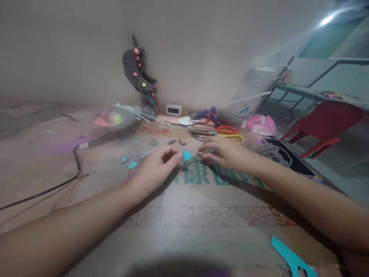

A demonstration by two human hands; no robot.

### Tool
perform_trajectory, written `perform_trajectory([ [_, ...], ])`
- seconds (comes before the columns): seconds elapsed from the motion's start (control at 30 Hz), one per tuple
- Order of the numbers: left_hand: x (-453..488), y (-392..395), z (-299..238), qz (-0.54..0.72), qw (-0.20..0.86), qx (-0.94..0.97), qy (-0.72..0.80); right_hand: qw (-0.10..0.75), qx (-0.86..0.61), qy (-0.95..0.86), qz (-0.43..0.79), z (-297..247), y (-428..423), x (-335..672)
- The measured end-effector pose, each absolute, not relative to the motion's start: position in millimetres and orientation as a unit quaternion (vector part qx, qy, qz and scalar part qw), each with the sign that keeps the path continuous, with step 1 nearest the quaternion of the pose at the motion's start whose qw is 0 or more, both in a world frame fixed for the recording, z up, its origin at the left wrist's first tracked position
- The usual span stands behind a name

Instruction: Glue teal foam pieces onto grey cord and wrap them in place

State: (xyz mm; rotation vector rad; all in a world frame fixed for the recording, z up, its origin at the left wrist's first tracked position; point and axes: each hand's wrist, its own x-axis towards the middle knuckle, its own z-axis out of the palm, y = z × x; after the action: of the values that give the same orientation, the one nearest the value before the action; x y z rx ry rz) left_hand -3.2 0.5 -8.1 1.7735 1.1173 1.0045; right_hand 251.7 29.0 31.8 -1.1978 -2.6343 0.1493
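Note:
A small turquoise flower-shaped cutout (186,155) is between my two hands, just above or on the printed board. My left hand (161,163) is closed in a pinch, its thumb and forefinger at the left edge of this cutout. Whatever those fingertips hold is too small to make out. To the right, my right hand (223,153) is curved with thumb and fingers a little apart, and nothing shows in it. Thin grey yarn seems to lie near its fingertips, but blur hides the detail. Another turquoise flower (133,165) and a small turquoise piece (124,159) lie left of my left hand.
Behind the hands lie scissors with orange handles (227,130), yellow-handled scissors (232,136) and a glue gun (207,114). Grey yarn (275,154) fills a dark tray at right. A yarn-wrapped crescent (134,71) stands against the wall. Turquoise sheet (291,256) lies at front right.

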Motion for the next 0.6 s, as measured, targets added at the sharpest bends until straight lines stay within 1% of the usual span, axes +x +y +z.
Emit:
perform_trajectory([
  [0.07,-3,1,-8,0.417,0.376,0.702,0.438,0.139,-0.425,-0.893,0.048,38,29,254],
  [0.13,-2,1,-8,0.434,0.356,0.703,0.436,0.185,-0.444,-0.875,0.056,41,27,252],
  [0.23,-2,1,-8,0.429,0.343,0.718,0.427,0.254,-0.475,-0.834,0.119,42,18,238],
  [0.33,-3,-1,-7,0.421,0.324,0.741,0.412,0.282,-0.471,-0.812,0.199,38,5,221],
  [0.43,-3,-3,-4,0.409,0.313,0.757,0.402,0.309,-0.45,-0.799,0.251,30,-4,210],
  [0.6,-4,-2,-4,0.399,0.348,0.745,0.405,0.328,-0.477,-0.733,0.356,15,-4,210],
])
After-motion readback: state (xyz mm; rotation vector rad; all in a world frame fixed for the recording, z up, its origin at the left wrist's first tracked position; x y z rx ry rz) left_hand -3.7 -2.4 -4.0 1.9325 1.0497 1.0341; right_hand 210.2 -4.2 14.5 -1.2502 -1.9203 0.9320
